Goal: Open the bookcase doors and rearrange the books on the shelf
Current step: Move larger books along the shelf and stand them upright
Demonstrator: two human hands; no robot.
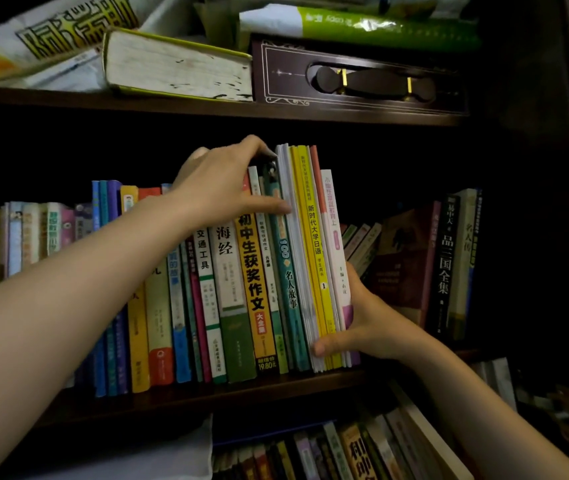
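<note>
A row of upright books fills the middle shelf of the dark wooden bookcase. A thin bundle of tall books, with a yellow spine and a white-pink one, stands among them. My right hand grips the bundle's lower end, thumb in front and fingers behind. My left hand reaches over the tops of the books just left of it; its thumb lies across a teal book and its fingers hook over the top edges.
Right of the bundle several books lean in a gap, then a black-spined book stands upright. The upper shelf holds a thick flat-lying book, a dark decorated box and green packages. More books fill the lower shelf.
</note>
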